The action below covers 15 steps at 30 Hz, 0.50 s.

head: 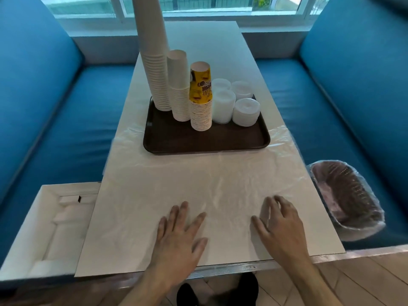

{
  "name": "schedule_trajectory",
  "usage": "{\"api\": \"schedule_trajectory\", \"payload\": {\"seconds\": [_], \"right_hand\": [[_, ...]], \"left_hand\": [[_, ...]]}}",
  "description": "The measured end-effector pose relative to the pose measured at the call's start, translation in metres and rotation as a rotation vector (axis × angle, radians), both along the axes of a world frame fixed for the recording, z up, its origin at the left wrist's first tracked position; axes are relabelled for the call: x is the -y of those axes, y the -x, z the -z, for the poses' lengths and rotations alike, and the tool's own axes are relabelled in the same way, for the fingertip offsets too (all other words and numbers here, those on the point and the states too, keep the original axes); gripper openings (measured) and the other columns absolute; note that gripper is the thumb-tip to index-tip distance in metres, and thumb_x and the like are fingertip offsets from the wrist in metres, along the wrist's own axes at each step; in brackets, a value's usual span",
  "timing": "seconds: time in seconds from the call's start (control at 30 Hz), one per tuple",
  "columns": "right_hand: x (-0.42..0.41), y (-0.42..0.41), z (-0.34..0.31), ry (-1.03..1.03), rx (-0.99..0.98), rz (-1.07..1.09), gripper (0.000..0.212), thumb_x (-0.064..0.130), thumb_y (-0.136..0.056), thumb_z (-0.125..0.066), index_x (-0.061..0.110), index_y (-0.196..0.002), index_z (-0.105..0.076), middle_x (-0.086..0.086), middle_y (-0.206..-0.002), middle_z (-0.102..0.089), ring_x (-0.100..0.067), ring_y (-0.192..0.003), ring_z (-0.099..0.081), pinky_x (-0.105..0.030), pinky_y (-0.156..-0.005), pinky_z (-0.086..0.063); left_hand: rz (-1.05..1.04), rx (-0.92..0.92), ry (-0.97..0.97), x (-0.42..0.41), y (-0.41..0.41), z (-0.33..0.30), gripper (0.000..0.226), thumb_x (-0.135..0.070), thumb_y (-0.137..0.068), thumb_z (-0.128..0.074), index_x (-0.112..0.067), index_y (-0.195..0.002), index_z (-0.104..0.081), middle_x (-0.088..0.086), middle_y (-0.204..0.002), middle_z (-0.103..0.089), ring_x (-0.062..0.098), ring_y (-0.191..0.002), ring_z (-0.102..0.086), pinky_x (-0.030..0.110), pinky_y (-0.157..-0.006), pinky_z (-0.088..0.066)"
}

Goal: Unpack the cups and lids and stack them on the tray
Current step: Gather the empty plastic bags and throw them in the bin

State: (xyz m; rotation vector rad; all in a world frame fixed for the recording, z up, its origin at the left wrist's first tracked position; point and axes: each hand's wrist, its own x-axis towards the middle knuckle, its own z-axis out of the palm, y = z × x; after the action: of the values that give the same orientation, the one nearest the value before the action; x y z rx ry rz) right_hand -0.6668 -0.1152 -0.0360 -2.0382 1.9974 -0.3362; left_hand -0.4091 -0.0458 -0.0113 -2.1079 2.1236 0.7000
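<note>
Cups stand upside down in three stacks on the brown tray (205, 142), which sits across the middle of the white table (220, 40). At the tray's far left corner rises the tallest white stack (154, 62), so high that its top runs out of view; just beside it, to the right and a little nearer, is a shorter white stack (180, 85), and next to that the printed yellow stack (200, 96), whose lower cups are white. Four stacks of white lids (246, 111) fill the tray's far right corner, two behind and two in front, touching or nearly touching one another and the yellow stack. The tray's near half is bare. A sheet of clear plastic wrap (231, 180) lies crinkled over the table's near half, reaching from the near edge up to and under the tray's front edge and spilling past the right edge. My left hand (178, 235) lies flat on the plastic near the table's near edge, fingers spread, holding nothing. My right hand (280, 224) is just to its right, palm down, fingers loosely curled with the tips on the plastic; whether they pinch it I cannot tell. Off the table's left near corner sits a white moulded foam insert (44, 228); off the right edge, on the blue bench (331, 107), is a basket lined with a plastic bag (344, 197).
</note>
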Motion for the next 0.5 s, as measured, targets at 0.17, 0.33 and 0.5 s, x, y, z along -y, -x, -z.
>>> {"api": "schedule_trajectory", "payload": {"seconds": [0.17, 0.33, 0.5], "right_hand": [[-0.001, -0.012, -0.002, 0.008, -0.002, 0.002, 0.070, 0.050, -0.092, -0.063, 0.011, -0.146, -0.045, -0.012, -0.151, -0.044, -0.030, -0.140, -0.037, -0.044, -0.114, -0.036], [-0.007, -0.017, -0.001, -0.007, 0.008, 0.025, 0.072, 0.050, -0.090, -0.064, 0.007, -0.145, -0.045, -0.013, -0.149, -0.048, -0.029, -0.139, -0.040, -0.044, -0.116, -0.036], [-0.010, -0.024, -0.015, 0.016, 0.105, 0.067, 0.060, 0.041, -0.091, -0.068, 0.011, -0.139, -0.051, -0.010, -0.141, -0.053, -0.028, -0.131, -0.045, -0.045, -0.108, -0.040]], "left_hand": [[0.037, 0.002, 0.052, -0.002, -0.015, 0.001, 0.092, -0.064, -0.073, 0.015, -0.029, -0.158, 0.015, -0.012, -0.162, 0.027, 0.012, -0.152, 0.023, 0.030, -0.120, 0.017], [0.010, -0.049, 0.102, 0.000, -0.027, 0.001, 0.075, -0.053, -0.095, -0.009, -0.019, -0.161, -0.003, -0.007, -0.169, 0.002, 0.011, -0.155, 0.004, 0.025, -0.119, 0.010], [-0.073, -0.132, 0.198, 0.002, -0.032, -0.003, 0.063, -0.036, -0.098, -0.030, -0.016, -0.158, -0.028, -0.005, -0.165, -0.024, 0.010, -0.154, -0.014, 0.022, -0.118, 0.007]]}}
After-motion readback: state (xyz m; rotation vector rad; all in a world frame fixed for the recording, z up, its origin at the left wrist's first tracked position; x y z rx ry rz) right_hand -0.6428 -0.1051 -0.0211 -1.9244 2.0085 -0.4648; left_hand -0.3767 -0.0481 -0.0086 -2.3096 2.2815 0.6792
